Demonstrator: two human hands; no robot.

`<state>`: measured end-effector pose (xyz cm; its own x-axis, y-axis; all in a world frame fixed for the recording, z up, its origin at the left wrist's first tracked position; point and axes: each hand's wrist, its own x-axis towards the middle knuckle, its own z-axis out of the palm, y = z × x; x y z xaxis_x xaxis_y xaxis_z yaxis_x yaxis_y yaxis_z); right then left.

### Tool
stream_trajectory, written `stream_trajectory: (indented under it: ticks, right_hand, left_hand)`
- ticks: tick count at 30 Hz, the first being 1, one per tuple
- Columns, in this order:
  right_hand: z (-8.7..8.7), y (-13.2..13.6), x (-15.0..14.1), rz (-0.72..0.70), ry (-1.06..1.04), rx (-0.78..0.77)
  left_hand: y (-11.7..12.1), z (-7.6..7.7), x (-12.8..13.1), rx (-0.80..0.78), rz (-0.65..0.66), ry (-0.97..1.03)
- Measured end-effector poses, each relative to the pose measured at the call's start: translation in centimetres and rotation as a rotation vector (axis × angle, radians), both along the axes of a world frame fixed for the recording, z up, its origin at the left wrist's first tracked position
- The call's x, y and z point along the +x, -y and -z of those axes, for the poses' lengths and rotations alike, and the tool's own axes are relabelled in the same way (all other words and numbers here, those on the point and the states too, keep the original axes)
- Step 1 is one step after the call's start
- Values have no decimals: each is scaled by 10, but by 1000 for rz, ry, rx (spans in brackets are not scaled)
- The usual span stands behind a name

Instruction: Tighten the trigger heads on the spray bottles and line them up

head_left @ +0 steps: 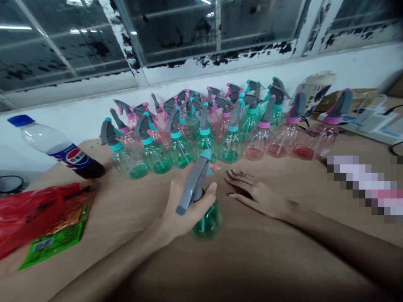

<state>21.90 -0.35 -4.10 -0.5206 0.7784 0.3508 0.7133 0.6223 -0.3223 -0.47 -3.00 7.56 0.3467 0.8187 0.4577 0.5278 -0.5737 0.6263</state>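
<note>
My left hand [182, 205] is wrapped round the neck of a green spray bottle [208, 222] with a grey and turquoise trigger head, near the middle of the table. The bottle's neck is hidden behind my fingers. To its right, my right hand [255, 193] lies on the tabletop with fingers stretched out and holds nothing. Just beyond both hands stand green spray bottles [182, 153] in a front row, with pink spray bottles [278, 140] at its right end. Several more green and pink ones crowd behind them.
At the left, a cola bottle [67, 151] with a blue cap stands near a red plastic bag [34, 209] and a green snack packet [56, 247]. A pale cup [317, 90] and a white device [374, 121] are at the back right. The wall and windows [204, 29] bound the far side.
</note>
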Motion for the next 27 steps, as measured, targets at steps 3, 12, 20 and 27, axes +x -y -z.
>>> stream_trajectory:
  ticks: [3, 12, 20, 27]
  right_hand:
    - [0, 0, 0, -2, -24, 3]
    - [-1, 0, 0, 8, 3, -12]
    - [-2, -1, 0, -8, -53, -8]
    - [-2, -1, 0, 0, -56, -7]
  left_hand:
    - [1, 2, 1, -60, -79, 16]
    - [1, 11, 1, -71, -121, 25]
    - [3, 9, 0, -113, -98, 48]
    - [0, 2, -1, -55, -20, 44]
